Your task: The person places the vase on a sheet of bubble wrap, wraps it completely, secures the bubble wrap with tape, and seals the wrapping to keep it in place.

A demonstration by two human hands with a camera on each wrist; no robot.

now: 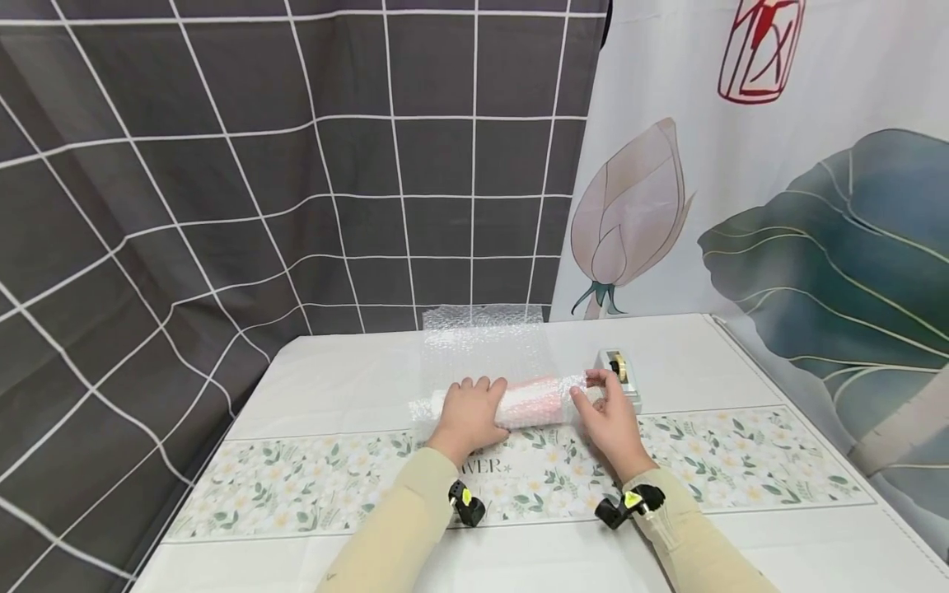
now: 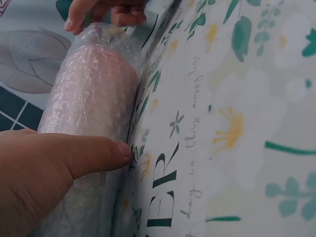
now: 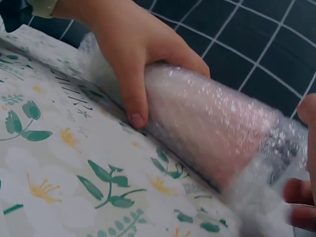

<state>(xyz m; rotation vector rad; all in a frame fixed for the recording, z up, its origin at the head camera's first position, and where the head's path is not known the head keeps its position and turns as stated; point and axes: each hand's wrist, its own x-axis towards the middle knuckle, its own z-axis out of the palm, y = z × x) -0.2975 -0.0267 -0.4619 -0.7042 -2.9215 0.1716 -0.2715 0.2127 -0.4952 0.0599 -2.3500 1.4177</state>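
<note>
Dark grey curtain (image 1: 245, 181): printed with a white grid, filling the left and middle of the background behind the worktop.
White curtain (image 1: 689, 263): hanging at the right, bearing a large blue-green leaf (image 1: 830, 239), a pinkish lotus bud (image 1: 630, 206) and a red seal-like mark (image 1: 761, 51).
Worktop (image 1: 334, 375): white, crossed by a band of printed flowers (image 1: 296, 478) with green leaves and yellow centres.
Sleeves (image 1: 400, 519): pale yellow, coming in from the near edge on both arms.
Bubble wrap sheet (image 1: 485, 350): clear, spread flat from behind the cylinder towards the far edge of the worktop.
Bubble-wrapped pink cylinder (image 1: 534, 402): lying on its side across the worktop, near its middle, the film bunched loosely past its right end.
Left hand (image 1: 469, 416): grip clasped over the cylinder's left part, palm on top, thumb down the near side.
Right hand (image 1: 611, 424): at the cylinder's right end, fingers bent beside the loose film; whether the grip pinches it, I cannot tell.
Tape dispenser (image 1: 627, 375): pale, with a gold-coloured roll, just behind the right hand.
Wrist cameras (image 1: 465, 504): black, one on each wrist.
Lettering (image 1: 483, 467): dark, partly hidden by the left arm.
</note>
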